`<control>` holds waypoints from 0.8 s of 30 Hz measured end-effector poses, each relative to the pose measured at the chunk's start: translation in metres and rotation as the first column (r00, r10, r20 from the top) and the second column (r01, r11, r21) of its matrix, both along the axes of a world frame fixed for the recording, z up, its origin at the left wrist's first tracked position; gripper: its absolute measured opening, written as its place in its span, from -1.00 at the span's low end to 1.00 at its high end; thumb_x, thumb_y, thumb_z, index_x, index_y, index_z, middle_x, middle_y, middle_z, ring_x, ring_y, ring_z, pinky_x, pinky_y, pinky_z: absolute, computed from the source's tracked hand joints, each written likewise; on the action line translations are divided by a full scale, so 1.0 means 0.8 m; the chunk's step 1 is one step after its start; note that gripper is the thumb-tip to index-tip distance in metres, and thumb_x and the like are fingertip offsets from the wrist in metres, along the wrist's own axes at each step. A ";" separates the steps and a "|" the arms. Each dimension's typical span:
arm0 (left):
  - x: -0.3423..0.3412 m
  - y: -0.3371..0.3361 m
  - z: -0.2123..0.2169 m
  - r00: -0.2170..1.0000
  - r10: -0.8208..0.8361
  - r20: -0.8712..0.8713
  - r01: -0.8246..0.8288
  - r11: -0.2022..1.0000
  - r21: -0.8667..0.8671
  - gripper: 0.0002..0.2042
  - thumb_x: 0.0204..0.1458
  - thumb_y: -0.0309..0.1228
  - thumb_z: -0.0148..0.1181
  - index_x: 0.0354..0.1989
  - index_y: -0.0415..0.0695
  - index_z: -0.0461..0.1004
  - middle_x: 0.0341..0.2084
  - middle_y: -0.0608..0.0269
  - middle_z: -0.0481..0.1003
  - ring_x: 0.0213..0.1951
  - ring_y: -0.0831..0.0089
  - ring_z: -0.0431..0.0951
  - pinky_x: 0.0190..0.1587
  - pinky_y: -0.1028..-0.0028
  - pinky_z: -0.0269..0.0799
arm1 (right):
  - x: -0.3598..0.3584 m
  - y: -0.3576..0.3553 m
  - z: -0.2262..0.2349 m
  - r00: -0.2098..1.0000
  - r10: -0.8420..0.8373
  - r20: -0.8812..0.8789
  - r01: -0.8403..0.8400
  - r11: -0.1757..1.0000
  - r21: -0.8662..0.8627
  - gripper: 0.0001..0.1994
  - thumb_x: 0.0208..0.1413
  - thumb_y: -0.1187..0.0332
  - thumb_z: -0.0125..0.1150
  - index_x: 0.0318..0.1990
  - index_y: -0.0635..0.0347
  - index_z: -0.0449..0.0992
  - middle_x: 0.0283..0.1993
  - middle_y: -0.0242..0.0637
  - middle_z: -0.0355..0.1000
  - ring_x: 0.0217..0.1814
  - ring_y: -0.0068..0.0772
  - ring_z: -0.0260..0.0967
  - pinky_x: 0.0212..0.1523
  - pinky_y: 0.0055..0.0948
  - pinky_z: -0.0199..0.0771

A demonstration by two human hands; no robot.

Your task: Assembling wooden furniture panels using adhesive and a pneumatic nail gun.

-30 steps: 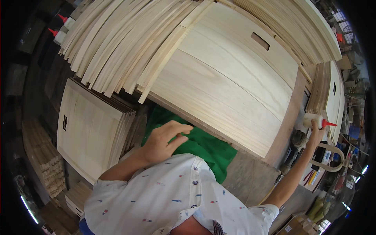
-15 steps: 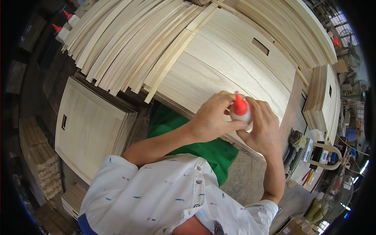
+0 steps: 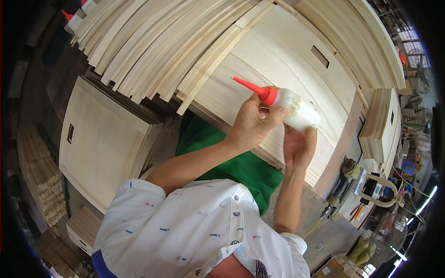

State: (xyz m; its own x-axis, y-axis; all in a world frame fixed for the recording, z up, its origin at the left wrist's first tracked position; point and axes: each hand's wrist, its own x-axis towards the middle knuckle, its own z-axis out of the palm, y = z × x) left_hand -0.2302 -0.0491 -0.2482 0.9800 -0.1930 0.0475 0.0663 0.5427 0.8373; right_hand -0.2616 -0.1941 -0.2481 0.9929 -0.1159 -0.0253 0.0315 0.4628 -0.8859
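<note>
Both of my hands hold a white squeeze glue bottle (image 3: 300,112) with a long red nozzle. It lies tilted on its side, nozzle pointing to the upper left. My left hand (image 3: 255,121) is closed round the neck end, its thumb along the bottle. My right hand (image 3: 299,146) grips the base end from below, with some of its fingers hidden behind the bottle. Beneath the hands lies a pale wooden panel (image 3: 282,51) with a rectangular slot near its far right side.
Curved rows of wooden strips (image 3: 139,41) are stacked at the far left, with more boards (image 3: 357,41) far right. Slotted panels (image 3: 102,143) stand piled at the left. Another white bottle (image 3: 73,23) stands far left. A tool stand (image 3: 378,190) is at the right.
The glue bottle has turned from nozzle toward me to lying sideways, nozzle to the upper left. My right hand has moved down and left, onto its base.
</note>
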 end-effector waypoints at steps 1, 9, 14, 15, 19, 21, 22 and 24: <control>0.000 -0.007 0.002 1.000 0.005 0.000 -0.005 0.996 -0.084 -0.48 0.08 -0.30 0.27 0.12 -0.34 0.27 -0.10 0.16 0.43 -0.08 0.52 0.46 -0.02 0.47 0.42 | 0.001 0.014 -0.003 0.997 -0.071 0.035 0.062 0.974 0.217 -0.24 0.02 0.22 0.38 0.33 0.25 0.12 0.25 -0.15 0.26 0.27 -0.19 0.25 0.29 -0.16 0.23; 0.005 0.040 -0.027 0.888 -0.218 0.404 -0.151 0.692 0.706 -0.41 -0.02 -0.21 0.35 0.15 -0.25 0.33 0.12 0.04 0.33 0.20 0.16 0.29 0.24 0.20 0.18 | 0.041 -0.009 0.010 0.994 -0.102 0.029 0.091 0.963 0.253 -0.45 0.23 0.13 0.10 0.27 0.21 0.18 0.25 -0.06 0.27 0.28 -0.06 0.26 0.14 0.03 0.46; 0.006 0.050 -0.043 0.576 -0.666 0.474 -0.390 0.285 0.876 -0.25 -0.26 0.00 0.40 0.17 -0.04 0.36 0.25 0.13 0.22 0.35 0.10 0.05 0.36 0.06 -0.06 | 0.077 -0.002 0.032 0.999 0.003 0.039 -0.009 0.989 0.150 -0.46 0.22 0.14 0.12 0.24 0.25 0.20 0.22 -0.01 0.29 0.21 0.01 0.32 0.04 0.03 0.58; 0.008 0.052 -0.048 0.586 -0.659 0.471 -0.386 0.284 0.878 -0.25 -0.26 0.00 0.40 0.17 -0.04 0.36 0.25 0.13 0.22 0.35 0.10 0.05 0.36 0.06 -0.06 | 0.079 0.007 0.035 0.999 0.011 0.038 -0.013 0.997 0.076 -0.46 0.20 0.16 0.15 0.23 0.26 0.21 0.20 -0.02 0.30 0.21 0.01 0.33 0.05 0.04 0.57; 0.014 0.057 -0.054 0.588 -0.658 0.471 -0.407 0.263 0.875 -0.23 -0.29 0.06 0.38 0.17 0.03 0.36 0.27 0.22 0.21 0.37 0.16 0.04 0.37 0.11 -0.07 | 0.089 0.040 0.039 0.995 0.090 0.033 -0.087 0.992 -0.087 -0.45 0.15 0.21 0.22 0.21 0.29 0.22 0.14 -0.05 0.33 0.18 -0.02 0.36 0.04 0.01 0.59; 0.014 0.058 -0.056 0.598 -0.659 0.456 -0.400 0.247 0.882 -0.24 -0.29 0.06 0.38 0.16 0.04 0.36 0.28 0.24 0.21 0.37 0.18 0.05 0.37 0.13 -0.07 | 0.095 0.050 0.036 0.992 0.123 0.009 -0.121 0.988 -0.092 -0.45 0.14 0.21 0.23 0.20 0.31 0.23 0.13 -0.05 0.34 0.17 -0.03 0.36 0.03 -0.01 0.59; 0.014 0.058 -0.057 0.595 -0.631 0.498 -0.421 0.283 0.862 -0.26 -0.30 0.06 0.38 0.14 0.04 0.37 0.24 0.25 0.25 0.35 0.20 0.09 0.37 0.15 -0.06 | 0.097 0.054 0.035 0.988 0.153 -0.007 -0.153 0.984 -0.093 -0.45 0.14 0.22 0.24 0.19 0.33 0.23 0.12 -0.06 0.34 0.17 -0.05 0.37 0.03 -0.02 0.60; 0.014 0.057 -0.060 0.595 -0.598 0.537 -0.441 0.316 0.840 -0.27 -0.31 0.06 0.38 0.11 0.05 0.38 0.20 0.27 0.28 0.33 0.22 0.12 0.36 0.18 -0.05 | 0.099 0.055 0.027 0.986 0.163 -0.038 -0.165 0.985 -0.053 -0.46 0.14 0.21 0.23 0.18 0.34 0.24 0.11 -0.06 0.35 0.17 -0.07 0.37 0.03 -0.04 0.60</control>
State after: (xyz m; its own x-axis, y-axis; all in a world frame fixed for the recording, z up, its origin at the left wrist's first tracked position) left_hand -0.2189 -0.0035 -0.2964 0.6362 -0.6819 0.3609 -0.7626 -0.4851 0.4279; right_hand -0.1823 -0.1499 -0.2261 0.9973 0.0460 -0.0573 -0.0711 0.4093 -0.9096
